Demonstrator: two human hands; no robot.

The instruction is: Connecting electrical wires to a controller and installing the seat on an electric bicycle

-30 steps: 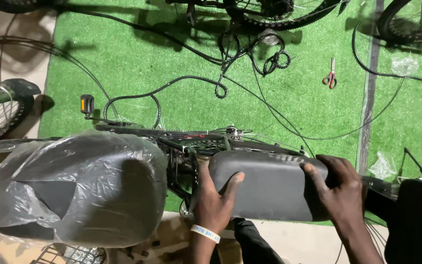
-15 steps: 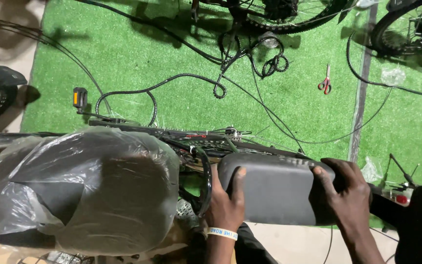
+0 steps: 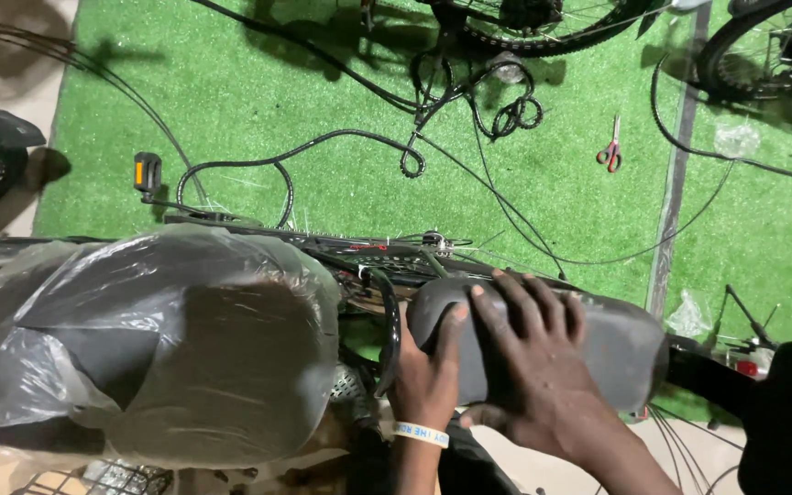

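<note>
A grey padded rear seat [image 3: 611, 344] sits on the bicycle's back carrier. My left hand [image 3: 428, 371] grips its near left end, thumb up against the side, with a white wristband on the wrist. My right hand [image 3: 529, 362] lies flat on top of the pad, fingers spread toward the far edge. To the left is the large main saddle wrapped in clear plastic [image 3: 153, 344]. Between the two seats run a black curved bar [image 3: 390, 321] and the frame.
Green artificial turf [image 3: 323, 82] lies beyond, strewn with black cables [image 3: 469, 101]. Red-handled scissors [image 3: 610, 153] rest on it at right. A pedal with an orange reflector [image 3: 147, 172] shows at left. Bicycle wheels stand at the top edge and far left.
My right hand has shifted from the pad's right end to its top middle, fingers spread. The left hand stays on the left end. The view has drifted slightly.
</note>
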